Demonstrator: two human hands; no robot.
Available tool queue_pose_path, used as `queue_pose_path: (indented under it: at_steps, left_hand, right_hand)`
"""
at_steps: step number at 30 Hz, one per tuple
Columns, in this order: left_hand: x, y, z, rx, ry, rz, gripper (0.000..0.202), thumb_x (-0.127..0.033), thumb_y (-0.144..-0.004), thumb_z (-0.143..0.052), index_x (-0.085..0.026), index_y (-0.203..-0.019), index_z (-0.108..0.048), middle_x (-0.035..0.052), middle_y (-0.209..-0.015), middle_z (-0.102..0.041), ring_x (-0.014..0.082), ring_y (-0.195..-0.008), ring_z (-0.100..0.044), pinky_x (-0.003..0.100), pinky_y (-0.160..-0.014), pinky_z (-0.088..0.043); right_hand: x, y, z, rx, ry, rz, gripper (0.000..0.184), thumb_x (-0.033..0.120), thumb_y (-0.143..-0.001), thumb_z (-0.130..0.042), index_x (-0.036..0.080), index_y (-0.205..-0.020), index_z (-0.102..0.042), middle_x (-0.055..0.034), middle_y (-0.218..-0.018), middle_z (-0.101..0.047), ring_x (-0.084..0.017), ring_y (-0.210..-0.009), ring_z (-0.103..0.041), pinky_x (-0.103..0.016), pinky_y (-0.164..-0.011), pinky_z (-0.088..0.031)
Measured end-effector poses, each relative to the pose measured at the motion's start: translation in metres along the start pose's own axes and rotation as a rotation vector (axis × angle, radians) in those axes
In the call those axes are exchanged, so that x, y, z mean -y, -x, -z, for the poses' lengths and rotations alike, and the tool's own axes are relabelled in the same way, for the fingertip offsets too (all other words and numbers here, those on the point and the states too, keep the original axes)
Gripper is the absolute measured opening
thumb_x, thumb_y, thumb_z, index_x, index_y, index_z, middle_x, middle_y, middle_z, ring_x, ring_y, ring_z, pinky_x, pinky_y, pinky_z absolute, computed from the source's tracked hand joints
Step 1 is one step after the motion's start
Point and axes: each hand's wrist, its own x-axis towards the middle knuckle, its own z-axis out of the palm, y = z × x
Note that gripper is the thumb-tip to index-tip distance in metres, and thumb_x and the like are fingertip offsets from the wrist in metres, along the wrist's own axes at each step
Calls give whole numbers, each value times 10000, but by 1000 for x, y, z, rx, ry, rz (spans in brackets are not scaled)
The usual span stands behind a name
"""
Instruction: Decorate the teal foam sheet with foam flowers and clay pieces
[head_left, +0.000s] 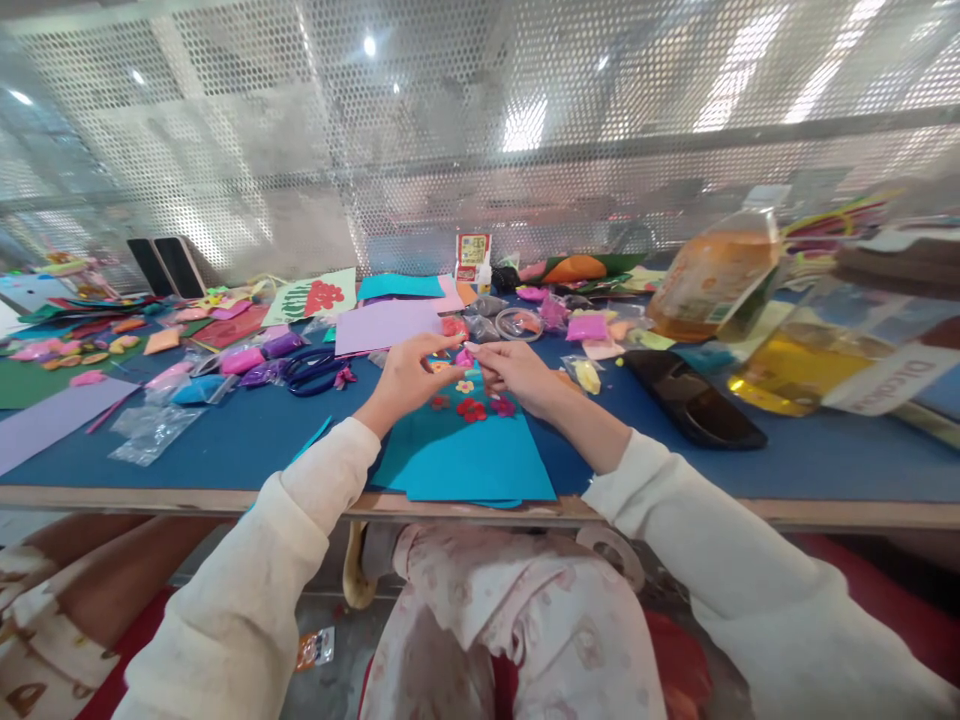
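- Loose white fabric sleeves (217, 590) covered both forearms of the seated person, above pale printed trousers (442, 620).
- Both hands met over a bright turquoise paper sheet (472, 465), which lay at the front edge of a dark-blue tabletop (247, 445).
- Left hand (411, 382): forefinger and thumb reached toward the right hand, curved apart along their length. I could not tell whether their tips were clamped on anything.
- Right hand (521, 375): fingers bunched together, tips close to the left's. Any grip on the small white piece (470, 346) at these tips could not be confirmed.
- Small bright-pink piece (464, 358): seen between the two hands; whether held or resting on the sheet was unclear.
- Beneath the hands, on the sheet's upper part: a red flower-shaped piece (472, 409), a magenta flower-shaped piece (503, 406) just right of it, and a small yellow flower-shaped piece (465, 386) behind.
- Left of the hands: dark-blue looped handles (311, 372) and a lilac paper sheet (386, 328).
- Right: a clear packet with yellow contents (587, 376) and a glossy black oblong object (694, 400).
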Motion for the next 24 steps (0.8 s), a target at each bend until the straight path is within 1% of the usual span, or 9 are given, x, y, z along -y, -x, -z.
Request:
queue_pose_path:
  at_steps: [3, 5, 7, 9, 11, 14, 18, 22, 24]
  left_hand:
    - [0, 2, 0, 29, -34, 4, 319, -357, -711, -663, -161, -962, -684, 74, -871, -695, 144, -693, -612, 226, -584, -460]
    - [1, 2, 1, 19, -39, -32, 282, -385, -756, -611, -168, -912, -700, 62, -793, -699, 143, -662, -610, 235, -593, -458]
    - [2, 3, 1, -7, -45, -90, 278, -393, -791, -566, -165, -864, -707, 57, -749, -695, 142, -651, -607, 236, -599, -450]
    - [1, 3, 0, -23, -73, -117, 288, -383, -811, -537, -152, -786, -709, 53, -700, -686, 136, -623, -599, 229, -580, -434]
    - [0, 4, -2, -24, -107, -103, 307, -377, -818, -525, -142, -729, -702, 44, -651, -672, 124, -576, -581, 218, -539, -409]
    - [-2, 4, -4, -46, -120, -55, 325, -390, -818, -516, -138, -714, -693, 19, -606, -653, 103, -522, -544, 202, -491, -371]
    - [-1, 3, -3, -150, -146, 33, 333, -411, -814, -517, -136, -742, -691, 5, -593, -641, 90, -503, -514, 200, -483, -353]
    - [2, 0, 3, -268, -76, 79, 332, -426, -805, -531, -135, -790, -690, 37, -705, -672, 115, -616, -574, 200, -517, -390]
    - [3, -2, 4, -258, -29, 66, 316, -422, -776, -574, -148, -888, -687, 54, -810, -685, 133, -712, -602, 192, -522, -406]
  right_hand:
    - [3, 4, -1, 86, -48, -61, 430, 572, -710, -564, 172, -594, -455, 102, -403, -216, -36, -346, -176, -202, -350, -162]
    - [5, 7, 0, 130, -39, -41, 456, 599, -738, -511, 158, -621, -507, 102, -380, -214, -42, -335, -178, -214, -348, -178]
    - [6, 9, 1, 178, 34, 6, 423, 555, -711, -580, 134, -683, -566, 97, -371, -275, -41, -331, -213, -218, -357, -202]
    - [6, 10, 2, 200, 139, 41, 386, 466, -650, -679, 112, -790, -616, 83, -404, -380, -37, -341, -267, -210, -366, -211]
    - [5, 10, 1, 173, 222, 65, 405, 429, -619, -705, 100, -847, -641, 76, -428, -427, -36, -352, -296, -202, -368, -205]
    - [5, 8, 0, 106, 291, 120, 392, 454, -632, -676, 87, -769, -658, 73, -403, -410, -35, -358, -307, -198, -373, -208]
    - [1, 3, 2, 74, 307, 149, 409, 490, -641, -659, 95, -748, -645, 60, -419, -440, -44, -355, -339, -200, -369, -225]
    - [-4, -2, 6, -9, 162, 134, 424, 538, -635, -650, 127, -733, -612, 86, -392, -358, -41, -326, -292, -203, -354, -247]
    - [-4, -3, 5, -75, 82, 114, 421, 549, -617, -664, 143, -688, -577, 98, -386, -313, -33, -320, -254, -201, -344, -240]
